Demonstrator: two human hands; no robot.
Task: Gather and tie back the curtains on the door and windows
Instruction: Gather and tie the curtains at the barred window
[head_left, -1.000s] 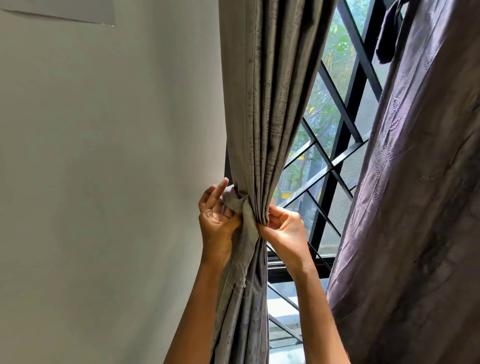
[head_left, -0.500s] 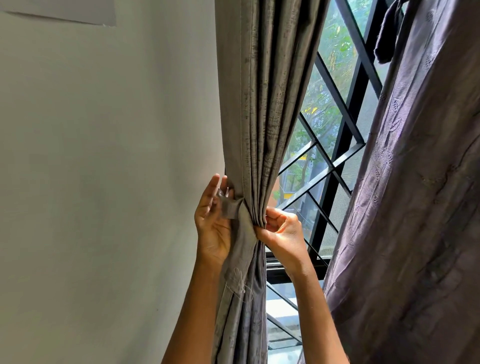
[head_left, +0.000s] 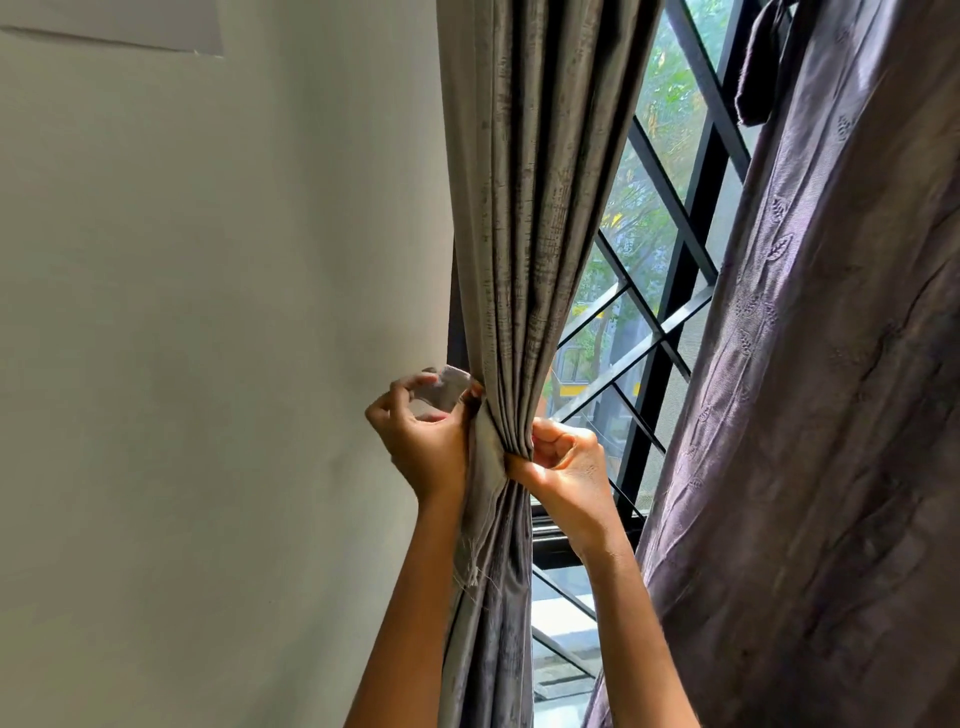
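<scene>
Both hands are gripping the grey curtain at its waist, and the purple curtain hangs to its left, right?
Not quite: the head view shows the purple curtain hanging to its right, not its left. The left hand and right hand are indeed gripping the grey curtain at its waist.

Worn on the head, wide-angle, one view only. Looks forward and somewhat upward past the raised left hand (head_left: 428, 447) and right hand (head_left: 569, 470), very near the gathered grey curtain (head_left: 524, 249). Takes in pale wall (head_left: 208, 322) at left, barred window (head_left: 681, 291) and purple curtain (head_left: 831, 415) at right.
</scene>
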